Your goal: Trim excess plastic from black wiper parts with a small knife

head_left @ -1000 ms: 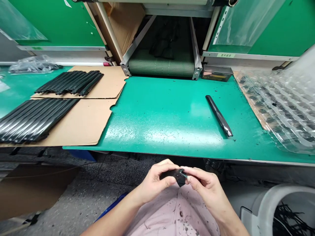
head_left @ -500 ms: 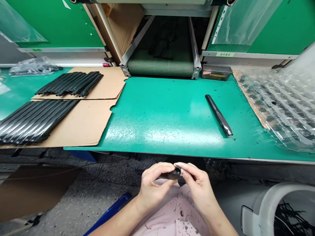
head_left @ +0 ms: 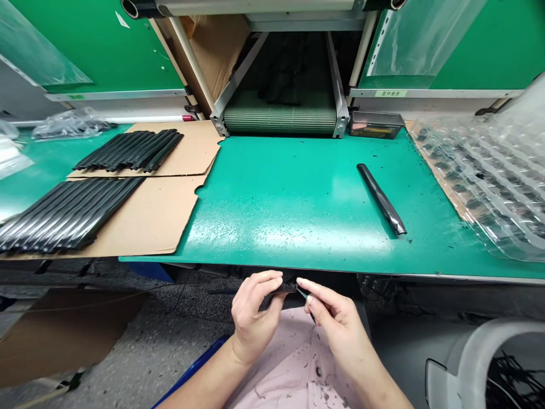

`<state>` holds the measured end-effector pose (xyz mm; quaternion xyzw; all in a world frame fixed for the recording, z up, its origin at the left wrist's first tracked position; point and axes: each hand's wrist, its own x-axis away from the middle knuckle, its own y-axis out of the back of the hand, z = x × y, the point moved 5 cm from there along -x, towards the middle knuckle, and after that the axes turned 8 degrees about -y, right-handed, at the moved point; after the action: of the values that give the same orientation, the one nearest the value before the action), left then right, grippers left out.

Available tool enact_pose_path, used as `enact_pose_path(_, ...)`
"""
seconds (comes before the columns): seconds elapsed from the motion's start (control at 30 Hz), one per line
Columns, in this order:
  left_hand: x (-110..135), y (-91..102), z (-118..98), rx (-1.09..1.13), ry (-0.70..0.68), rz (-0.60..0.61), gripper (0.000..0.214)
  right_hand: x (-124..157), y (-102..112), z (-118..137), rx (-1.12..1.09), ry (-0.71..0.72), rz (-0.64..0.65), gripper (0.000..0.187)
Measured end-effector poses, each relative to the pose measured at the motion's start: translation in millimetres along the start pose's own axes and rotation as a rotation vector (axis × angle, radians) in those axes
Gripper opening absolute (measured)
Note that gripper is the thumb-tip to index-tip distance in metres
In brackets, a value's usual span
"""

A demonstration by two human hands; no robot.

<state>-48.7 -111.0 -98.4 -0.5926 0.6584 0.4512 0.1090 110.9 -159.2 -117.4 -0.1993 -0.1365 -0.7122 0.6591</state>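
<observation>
Below the front edge of the green table (head_left: pixel 298 199), over my lap, my left hand (head_left: pixel 254 313) pinches a small black part (head_left: pixel 283 289) between thumb and fingers. My right hand (head_left: pixel 332 318) is closed in a pinch just to its right, and a thin greenish sliver (head_left: pixel 302 293) shows at its fingertips. A single long black strip (head_left: pixel 382 199) lies on the table to the right of centre, out of reach of both hands.
Two batches of black strips (head_left: pixel 128 150) (head_left: pixel 63 213) lie on cardboard sheets (head_left: pixel 149 218) at the left. Clear blister trays (head_left: pixel 489 176) fill the right side. A conveyor belt (head_left: pixel 279 118) ends at the back, beside a small tray (head_left: pixel 374 125). A white bin (head_left: pixel 489 363) stands lower right.
Both hands have risen a little toward the table edge. The right hand has drawn slightly away from the black part, which the left hand still holds.
</observation>
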Motion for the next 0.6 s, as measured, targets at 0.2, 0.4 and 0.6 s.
enact_pose_path(0.2,-2.7,2.3,-3.9,-0.043,-0.057,0.041,0.040,-0.3,-0.3,3.1,-0.002,0.028,0.020,0.036)
enact_pose_path(0.4,-2.0,6.0,-5.0,0.028,0.001,0.105,0.038,1.6,-0.8,6.7,0.056,0.096,0.031,0.029)
enact_pose_path(0.6,-18.0,20.8,-20.3,0.116,-0.092,0.198,0.038,-8.4,6.3,2.5,0.176,0.136,-0.099,0.032)
